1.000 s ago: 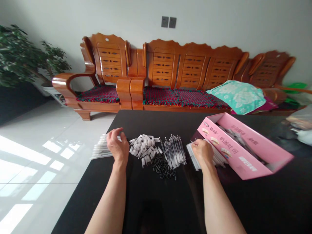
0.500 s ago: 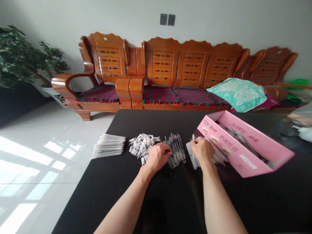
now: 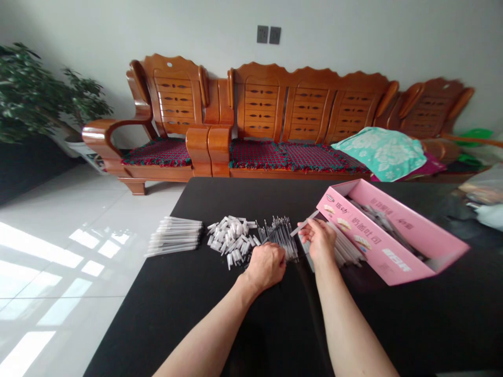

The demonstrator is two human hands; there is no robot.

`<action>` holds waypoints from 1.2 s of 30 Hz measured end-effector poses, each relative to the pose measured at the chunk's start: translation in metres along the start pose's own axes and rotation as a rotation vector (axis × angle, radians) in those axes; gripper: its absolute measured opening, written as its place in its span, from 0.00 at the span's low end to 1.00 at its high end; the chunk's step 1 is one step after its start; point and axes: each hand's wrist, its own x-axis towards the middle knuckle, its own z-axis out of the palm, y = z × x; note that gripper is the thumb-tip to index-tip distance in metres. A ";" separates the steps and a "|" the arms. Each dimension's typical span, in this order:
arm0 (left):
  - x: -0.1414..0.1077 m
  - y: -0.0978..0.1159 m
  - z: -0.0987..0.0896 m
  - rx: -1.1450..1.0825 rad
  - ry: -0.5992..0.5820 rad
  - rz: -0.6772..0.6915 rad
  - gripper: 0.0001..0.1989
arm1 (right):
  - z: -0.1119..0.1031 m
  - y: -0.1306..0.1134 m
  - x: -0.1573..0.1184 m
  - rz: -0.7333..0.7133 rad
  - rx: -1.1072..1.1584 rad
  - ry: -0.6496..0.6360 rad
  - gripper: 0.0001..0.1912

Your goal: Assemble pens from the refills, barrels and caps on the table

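Observation:
My right hand (image 3: 320, 241) pinches a translucent white pen barrel (image 3: 299, 228), which slants up to the right above the pile. Under and beside that hand lie more pen barrels (image 3: 346, 246). My left hand (image 3: 267, 264) is closed at the near edge of a row of dark pen refills (image 3: 285, 238); what its fingers hold is hidden. A heap of short whitish pen tips (image 3: 233, 235) lies just left of it. Further left is a row of frosted pens or barrels with dark ends (image 3: 175, 235).
A pink open box (image 3: 377, 238) with thin items inside stands right of the barrels on the black table (image 3: 188, 314). Behind the table are a wooden sofa (image 3: 306, 104) and a turquoise cushion (image 3: 381, 152). A plant (image 3: 35, 99) stands at the left.
My right hand has lifted a barrel from the pile and tilted it leftward. My left hand has moved nearer to me and slightly right, now covering the small black pieces.

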 end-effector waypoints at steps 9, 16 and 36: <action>0.000 -0.039 -0.029 -0.245 0.213 -0.161 0.07 | -0.008 -0.007 0.006 -0.093 0.235 0.008 0.15; 0.000 -0.050 -0.032 -0.343 0.234 -0.084 0.07 | -0.007 -0.005 0.004 -0.101 0.212 -0.013 0.17; 0.001 -0.047 -0.032 -0.340 0.222 -0.031 0.07 | -0.004 -0.008 0.002 -0.106 0.161 -0.016 0.15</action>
